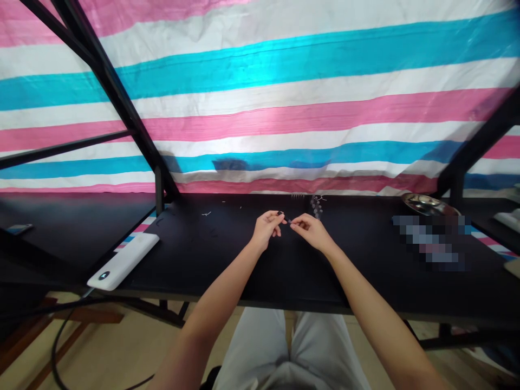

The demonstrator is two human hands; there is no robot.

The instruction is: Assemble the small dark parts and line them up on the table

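Over the middle of the black table, my two hands are close together. My left hand is closed, thumb and forefinger pinching a small, thin dark piece. From the other side, my right hand pinches the same piece at its right end. It is too small for me to tell its kind. Just behind my right hand lies a strip of small clear, rounded bits. A row of small pale pieces sits by the table's back edge.
A white oblong device with a cable lies at the table's left end. At the back right is a shiny metal dish, beside a blurred-out patch. White scraps lie left of my hands. Black frame bars and a striped sheet stand behind.
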